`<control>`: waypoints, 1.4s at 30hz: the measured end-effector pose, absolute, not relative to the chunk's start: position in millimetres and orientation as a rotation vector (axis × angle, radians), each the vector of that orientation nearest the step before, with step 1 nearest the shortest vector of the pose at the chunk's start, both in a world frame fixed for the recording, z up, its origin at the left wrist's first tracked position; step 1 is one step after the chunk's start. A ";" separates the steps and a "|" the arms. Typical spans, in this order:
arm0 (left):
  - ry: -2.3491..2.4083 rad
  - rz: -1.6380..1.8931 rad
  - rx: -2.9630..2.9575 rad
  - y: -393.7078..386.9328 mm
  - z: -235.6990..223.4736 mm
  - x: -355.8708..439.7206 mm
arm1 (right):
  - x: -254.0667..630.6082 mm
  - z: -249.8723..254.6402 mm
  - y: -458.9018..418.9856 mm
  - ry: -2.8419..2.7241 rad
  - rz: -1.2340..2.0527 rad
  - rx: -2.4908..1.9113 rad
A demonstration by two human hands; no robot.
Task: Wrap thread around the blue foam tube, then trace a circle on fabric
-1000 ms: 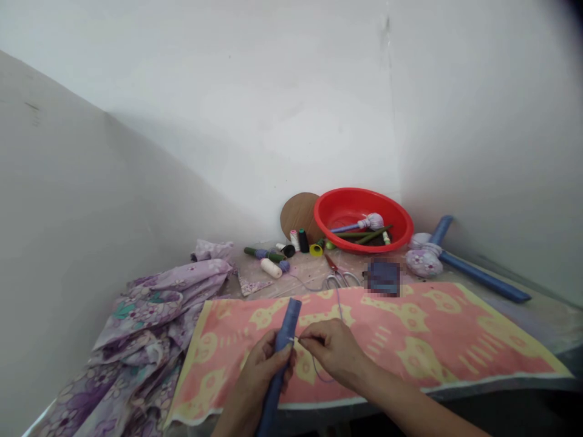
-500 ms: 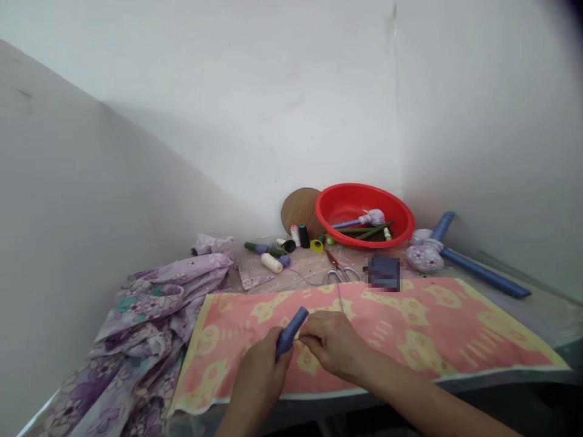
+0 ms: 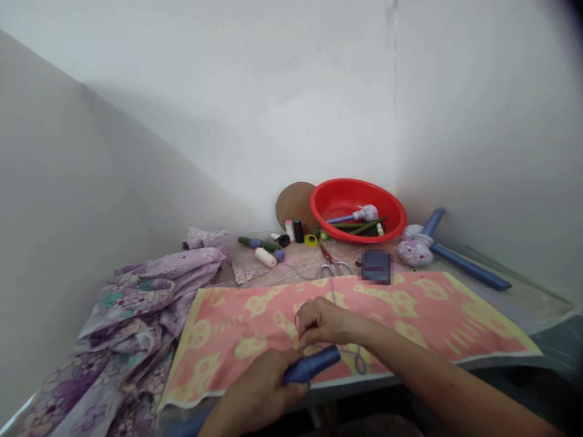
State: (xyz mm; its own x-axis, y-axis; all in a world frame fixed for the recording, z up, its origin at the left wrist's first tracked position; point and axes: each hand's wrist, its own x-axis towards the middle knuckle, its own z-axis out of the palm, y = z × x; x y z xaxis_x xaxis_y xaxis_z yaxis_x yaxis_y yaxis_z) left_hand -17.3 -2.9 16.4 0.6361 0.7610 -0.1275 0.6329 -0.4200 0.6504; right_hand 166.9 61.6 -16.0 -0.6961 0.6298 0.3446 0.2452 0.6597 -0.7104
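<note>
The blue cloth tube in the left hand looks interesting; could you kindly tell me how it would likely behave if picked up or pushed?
The blue cloth tube is probably fairly stiff, since it stays straight beyond the grip of the left hand. Its round shape suggests it might roll if pushed across the pink and yellow cloth. It may well be light, though the pictures cannot settle that.
</note>
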 end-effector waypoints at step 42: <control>0.731 0.922 1.153 10.9 -10.8 -23.4 | 141.8 -27.8 18.4 -1.625 0.889 -1.052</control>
